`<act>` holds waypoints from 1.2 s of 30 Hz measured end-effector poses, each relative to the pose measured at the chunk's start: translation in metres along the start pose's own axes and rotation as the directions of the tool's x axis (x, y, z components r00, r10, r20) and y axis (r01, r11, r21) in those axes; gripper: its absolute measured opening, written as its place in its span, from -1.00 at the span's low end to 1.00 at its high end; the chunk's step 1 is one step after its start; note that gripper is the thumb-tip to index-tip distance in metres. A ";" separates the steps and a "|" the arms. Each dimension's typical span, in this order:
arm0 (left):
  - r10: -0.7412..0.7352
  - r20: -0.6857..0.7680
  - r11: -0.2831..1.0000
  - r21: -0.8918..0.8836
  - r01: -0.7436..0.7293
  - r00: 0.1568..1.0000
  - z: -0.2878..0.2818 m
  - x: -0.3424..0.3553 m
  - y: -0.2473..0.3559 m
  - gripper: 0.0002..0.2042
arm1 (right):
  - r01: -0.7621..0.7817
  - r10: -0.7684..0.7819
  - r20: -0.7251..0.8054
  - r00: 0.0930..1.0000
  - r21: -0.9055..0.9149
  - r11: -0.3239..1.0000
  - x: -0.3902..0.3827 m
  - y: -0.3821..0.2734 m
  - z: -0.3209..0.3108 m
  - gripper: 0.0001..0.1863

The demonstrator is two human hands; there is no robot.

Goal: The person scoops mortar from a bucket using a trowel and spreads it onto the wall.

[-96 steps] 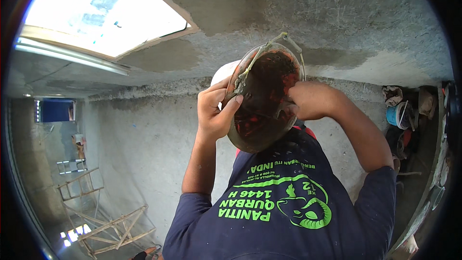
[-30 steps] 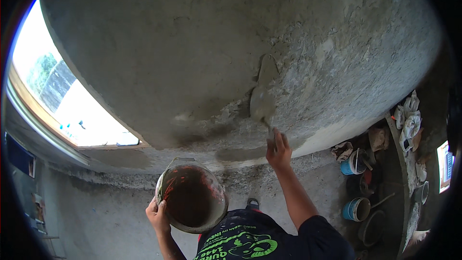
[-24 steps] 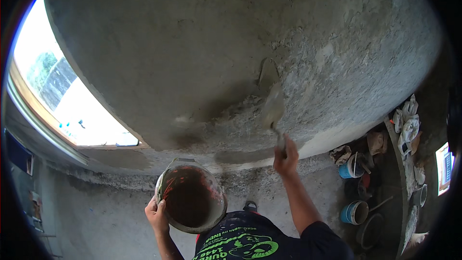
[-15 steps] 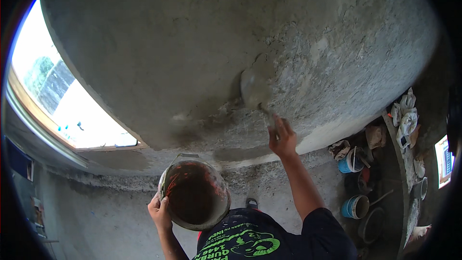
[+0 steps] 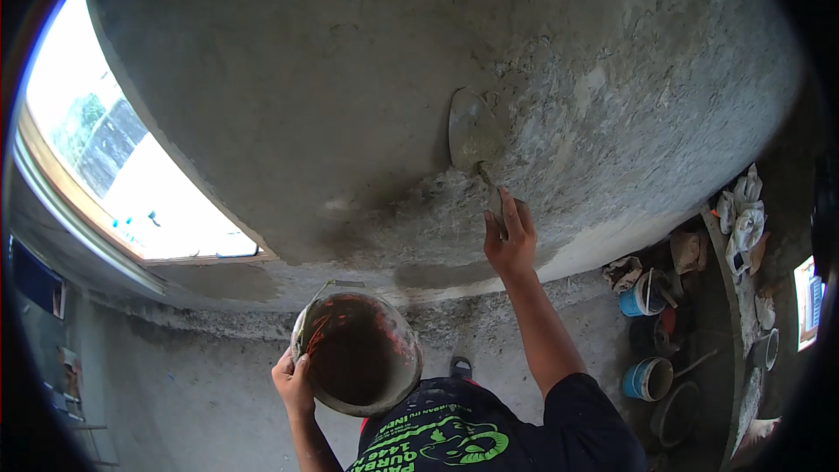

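My right hand (image 5: 512,240) is closed round the handle of a plastering trowel (image 5: 473,129). The trowel's rounded blade lies against the grey wall (image 5: 376,61), at the border between smoother plaster on the left and rougher, paler plaster on the right. My left hand (image 5: 294,382) grips the left rim of a bucket (image 5: 405,367), with my thumb over the edge. The bucket is held tilted beside my body; its inside is dark with reddish smears, and a wire handle stands at its far side. How much mortar it holds I cannot tell.
A bright window opening (image 5: 157,201) cuts into the wall at left. At right stand blue-and-white buckets (image 5: 647,380), a dark basin (image 5: 677,413) and crumpled bags (image 5: 745,227) along a ledge (image 5: 732,297). Concrete floor (image 5: 218,393) runs below the wall; my sandalled foot (image 5: 461,368) shows there.
The trowel has shifted slightly up and right along the wall, and its blade now shows more clearly. My left hand and the bucket are nearly unchanged; the whole view has shifted a little.
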State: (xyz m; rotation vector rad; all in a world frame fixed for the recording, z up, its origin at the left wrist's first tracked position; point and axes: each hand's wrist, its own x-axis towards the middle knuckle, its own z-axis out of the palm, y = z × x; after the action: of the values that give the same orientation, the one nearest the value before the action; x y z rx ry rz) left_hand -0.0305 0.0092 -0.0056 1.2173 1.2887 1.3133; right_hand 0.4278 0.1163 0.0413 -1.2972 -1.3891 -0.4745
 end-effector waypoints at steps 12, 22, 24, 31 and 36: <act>-0.033 -0.043 0.999 -0.007 0.033 0.999 -0.011 -0.008 0.004 -0.70 | 0.022 -0.035 0.117 0.992 0.110 0.994 -0.048 0.027 -0.023 -0.43; -0.002 -0.048 0.997 -0.072 -0.002 0.999 -0.008 -0.014 0.005 -0.69 | 0.081 -0.079 0.225 0.971 0.000 0.997 -0.036 0.012 0.002 -0.41; -0.005 -0.042 0.997 -0.079 0.002 0.999 -0.009 -0.015 0.005 -0.69 | 0.068 -0.094 0.387 0.917 0.080 0.994 -0.047 0.003 0.001 -0.39; -0.014 -0.069 0.999 -0.040 0.011 0.998 -0.013 -0.019 -0.001 -0.69 | 0.043 -0.044 0.033 0.998 0.048 0.998 0.017 -0.009 -0.004 -0.40; -0.016 -0.038 0.994 -0.109 0.012 0.999 -0.012 -0.019 -0.003 -0.67 | 0.057 -0.033 0.192 0.981 -0.120 0.991 -0.017 0.006 0.008 -0.41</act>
State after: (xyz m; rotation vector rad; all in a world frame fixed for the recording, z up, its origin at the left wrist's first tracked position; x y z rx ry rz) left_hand -0.0409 -0.0108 -0.0093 1.1098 1.2345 1.3850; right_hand 0.4260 0.1176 0.0217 -1.4452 -1.5707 -0.4853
